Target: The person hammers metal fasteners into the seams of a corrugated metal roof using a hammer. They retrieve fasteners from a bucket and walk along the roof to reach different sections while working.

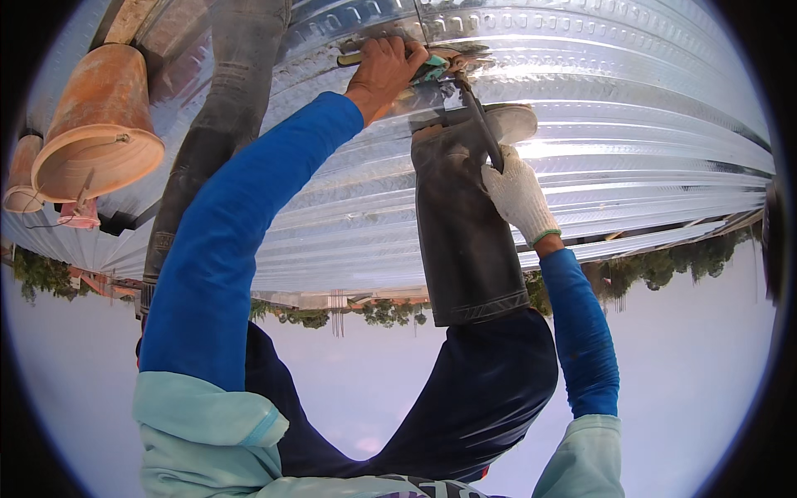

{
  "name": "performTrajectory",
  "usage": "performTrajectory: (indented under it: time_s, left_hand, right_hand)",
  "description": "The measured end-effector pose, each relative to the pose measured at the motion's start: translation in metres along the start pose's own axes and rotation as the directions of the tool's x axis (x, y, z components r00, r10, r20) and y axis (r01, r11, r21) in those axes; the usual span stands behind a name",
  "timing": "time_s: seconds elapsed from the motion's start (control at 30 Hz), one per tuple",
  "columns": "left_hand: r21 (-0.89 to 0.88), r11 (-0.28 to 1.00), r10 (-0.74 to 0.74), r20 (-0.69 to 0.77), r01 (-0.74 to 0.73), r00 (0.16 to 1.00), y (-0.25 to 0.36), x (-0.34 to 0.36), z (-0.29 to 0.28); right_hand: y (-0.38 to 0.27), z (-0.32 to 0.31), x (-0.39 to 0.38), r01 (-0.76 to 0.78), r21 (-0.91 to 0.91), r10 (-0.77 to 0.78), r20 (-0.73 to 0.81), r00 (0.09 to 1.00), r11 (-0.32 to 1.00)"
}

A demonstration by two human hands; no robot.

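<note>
My bare left hand (383, 76) is closed around a rod-like tool with a yellowish end (349, 60), low against the ribbed metal sheeting (349, 207). Beside its fingertips lies a small teal piece (433, 68), whose kind I cannot make out. My right hand (519, 195), in a white knit glove, grips the end of a long dark metal bar (479, 120). The bar's other end (462, 76) meets brownish metal pieces (469, 63) next to the teal piece. What exactly it touches there is too small to tell. Blue sleeves cover both my forearms.
My dark boots (469, 224) stand on the shiny sheeting, one on either side of my left arm. An orange bucket (100, 124) is at the far left, with a smaller orange bucket (25, 174) beside it. Trees (664, 266) and sky show beyond the sheeting's edge.
</note>
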State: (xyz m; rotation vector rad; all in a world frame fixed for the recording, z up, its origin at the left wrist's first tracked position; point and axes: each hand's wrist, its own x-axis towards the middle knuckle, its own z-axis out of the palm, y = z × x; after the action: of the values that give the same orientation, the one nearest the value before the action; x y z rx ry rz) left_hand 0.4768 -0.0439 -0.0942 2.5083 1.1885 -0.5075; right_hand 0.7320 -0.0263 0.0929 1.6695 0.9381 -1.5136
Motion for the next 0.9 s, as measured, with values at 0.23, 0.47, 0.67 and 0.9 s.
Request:
performTrajectory:
  time_s: [0.23, 0.47, 0.67, 0.9]
  left_hand:
    - [0.000, 1.000, 0.026, 0.117, -0.026, 0.993, -0.004, 0.002, -0.030]
    - [-0.061, 0.998, 0.041, 0.155, -0.031, 0.987, -0.002, 0.013, -0.034]
    - [-0.024, 0.998, 0.058, 0.167, -0.054, 0.984, -0.003, 0.018, -0.020]
    - [-0.222, 0.975, 0.045, 0.199, 0.000, 0.979, -0.009, 0.027, -0.025]
  right_hand:
    - [0.015, -0.005, 0.003, 0.113, 0.013, -0.113, -0.014, 0.994, 0.994]
    - [0.027, -0.014, 0.008, 0.141, -0.004, -0.141, 0.019, 0.990, 0.990]
    - [0.013, 0.001, 0.003, 0.020, 0.064, -0.020, -0.004, 1.000, 0.998]
    - [-0.021, 0.027, -0.013, -0.078, 0.203, 0.098, -0.092, 0.991, 0.976]
